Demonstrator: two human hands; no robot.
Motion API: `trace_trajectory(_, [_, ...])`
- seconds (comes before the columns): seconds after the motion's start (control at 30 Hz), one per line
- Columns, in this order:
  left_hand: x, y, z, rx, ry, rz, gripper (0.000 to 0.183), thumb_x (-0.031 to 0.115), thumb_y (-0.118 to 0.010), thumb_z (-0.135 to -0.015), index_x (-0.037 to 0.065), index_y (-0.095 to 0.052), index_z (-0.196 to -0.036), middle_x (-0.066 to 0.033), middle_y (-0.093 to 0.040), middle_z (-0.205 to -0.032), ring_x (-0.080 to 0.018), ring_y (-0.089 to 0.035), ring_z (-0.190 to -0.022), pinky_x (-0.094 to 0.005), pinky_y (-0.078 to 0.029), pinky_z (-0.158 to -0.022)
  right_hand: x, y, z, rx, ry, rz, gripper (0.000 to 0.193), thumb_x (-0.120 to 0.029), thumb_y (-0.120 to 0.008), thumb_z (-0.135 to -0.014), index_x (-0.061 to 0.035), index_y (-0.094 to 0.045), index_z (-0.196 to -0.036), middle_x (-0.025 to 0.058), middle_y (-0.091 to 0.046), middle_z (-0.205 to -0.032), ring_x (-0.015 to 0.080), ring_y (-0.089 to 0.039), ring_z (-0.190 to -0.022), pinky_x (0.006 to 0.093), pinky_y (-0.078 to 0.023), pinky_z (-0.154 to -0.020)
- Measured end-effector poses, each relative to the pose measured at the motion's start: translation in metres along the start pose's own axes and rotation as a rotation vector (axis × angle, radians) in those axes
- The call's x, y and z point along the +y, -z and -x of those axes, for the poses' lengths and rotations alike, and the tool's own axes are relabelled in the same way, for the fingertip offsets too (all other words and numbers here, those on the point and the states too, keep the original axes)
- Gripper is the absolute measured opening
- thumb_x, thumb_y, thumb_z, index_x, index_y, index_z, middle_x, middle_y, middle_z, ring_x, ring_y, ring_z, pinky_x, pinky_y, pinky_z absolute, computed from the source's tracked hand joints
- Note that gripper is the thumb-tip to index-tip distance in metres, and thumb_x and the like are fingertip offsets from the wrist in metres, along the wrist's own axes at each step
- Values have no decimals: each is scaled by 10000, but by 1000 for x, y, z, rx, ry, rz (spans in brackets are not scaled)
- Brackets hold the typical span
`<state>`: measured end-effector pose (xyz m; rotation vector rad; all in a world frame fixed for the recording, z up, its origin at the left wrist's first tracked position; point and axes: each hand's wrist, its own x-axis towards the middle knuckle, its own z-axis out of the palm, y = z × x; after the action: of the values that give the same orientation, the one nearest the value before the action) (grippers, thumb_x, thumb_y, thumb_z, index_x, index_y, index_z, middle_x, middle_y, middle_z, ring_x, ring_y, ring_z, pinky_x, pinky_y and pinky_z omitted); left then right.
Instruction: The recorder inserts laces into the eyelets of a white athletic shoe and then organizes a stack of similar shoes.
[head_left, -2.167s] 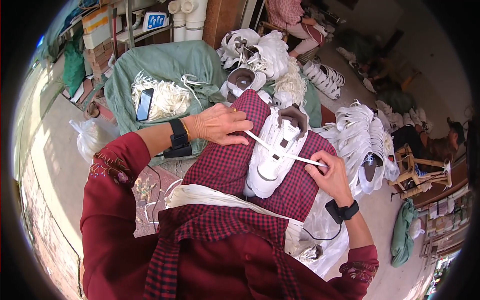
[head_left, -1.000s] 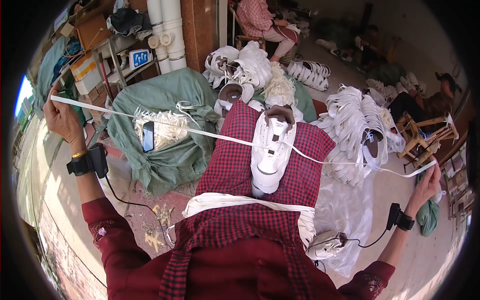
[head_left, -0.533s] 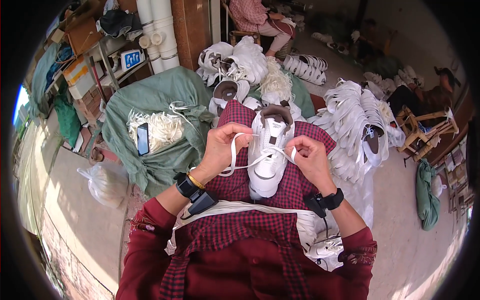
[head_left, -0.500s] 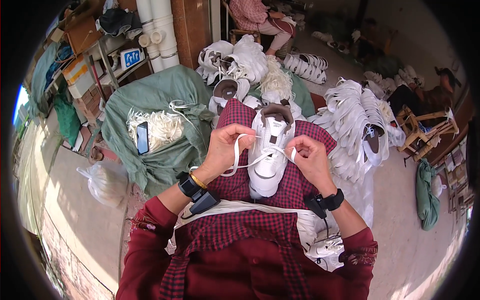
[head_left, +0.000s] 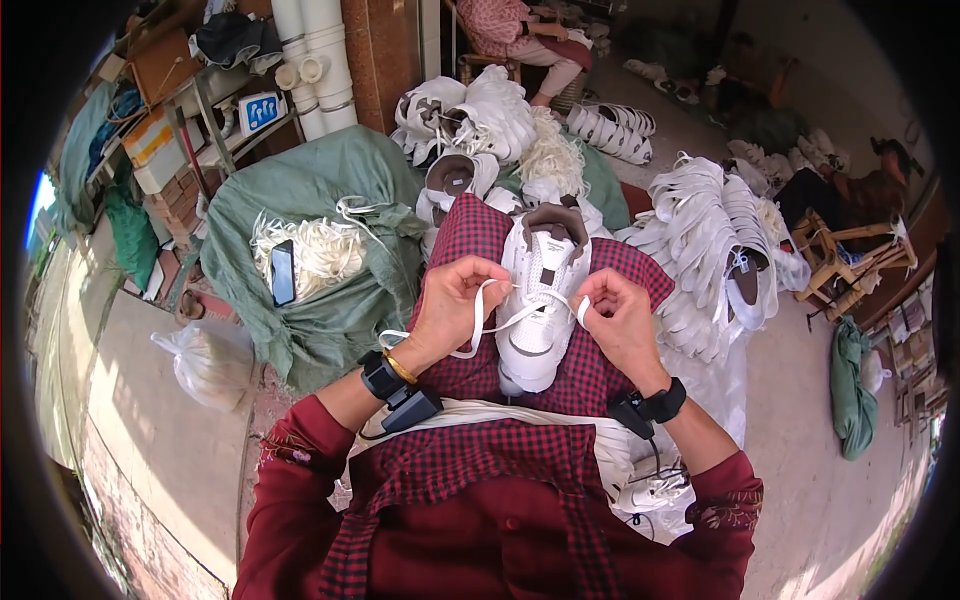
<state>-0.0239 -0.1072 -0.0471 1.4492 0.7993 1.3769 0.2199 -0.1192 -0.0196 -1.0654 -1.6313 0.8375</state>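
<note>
A white sneaker (head_left: 528,355) with a brown lining lies across my lap on a red-and-black checked apron (head_left: 465,232), its toe towards me. The white shoelace (head_left: 518,315) crosses over the lower part of the tongue. At the shoe's left edge my left hand (head_left: 452,305) is closed in a pinch on the lace, and a slack length hangs below its fingers. My right hand (head_left: 618,318) pinches the lace on the shoe's right side, with a short piece showing under the fingertips. The exact grip points are partly covered by the fingers.
To the left, a green cloth (head_left: 240,230) bears a heap of white laces (head_left: 335,250) and a phone (head_left: 284,273). Stacked white shoe uppers (head_left: 690,230) stand at the right, more (head_left: 490,115) ahead. A white plastic bag (head_left: 210,365) sits on the floor. Another person (head_left: 500,30) sits beyond.
Both hands stay beside the shoe, still pinching the lace. The slack loop under my left hand has narrowed slightly, and my right fingers have shifted a little. The shoe has barely moved.
</note>
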Motion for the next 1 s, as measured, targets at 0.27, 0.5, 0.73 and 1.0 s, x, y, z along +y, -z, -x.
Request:
trace_trajectory(0.27, [1,1,2,-4,16,-34,121,16,-711,-914,-14,-659,-1018,-26,-694,-933,-46,-621,-830,-213,-523,-732,-21,-13,-5,-15,331,420,133,26,-670,-746,-5,-653,-874,41,-629,-729,101,-596,-615,254,-488,-570])
trace_trajectory(0.5, [10,-2,-1,-3,-25,-199,127,49,-719,-902,-16,-657,-991,-40,-689,-926,-36,-625,-820,-211,-515,-681,-16,3,-21,-205,-53,144,174,-7,-713,-799,-6,-687,-971,9,-633,-694,53,-564,-616,232,-469,-574])
trace_trajectory(0.73, [22,-7,-18,-72,-226,-395,229,21,-723,-810,0,-654,-1028,-48,-632,-807,-76,-623,-692,-241,-507,-625,-49,12,-38,-349,-9,388,249,9,-730,-771,-11,-701,-1018,43,-637,-724,110,-592,-629,302,-492,-598])
trace_trajectory(1.0, [70,9,-75,-845,-687,-1103,121,40,-662,-790,1,-609,-892,-131,-485,-1020,-338,-528,-1014,-429,-445,-875,-65,13,-67,-702,632,963,213,-63,-765,-656,-25,-697,-855,115,-562,-891,313,-533,-985,415,-472,-820])
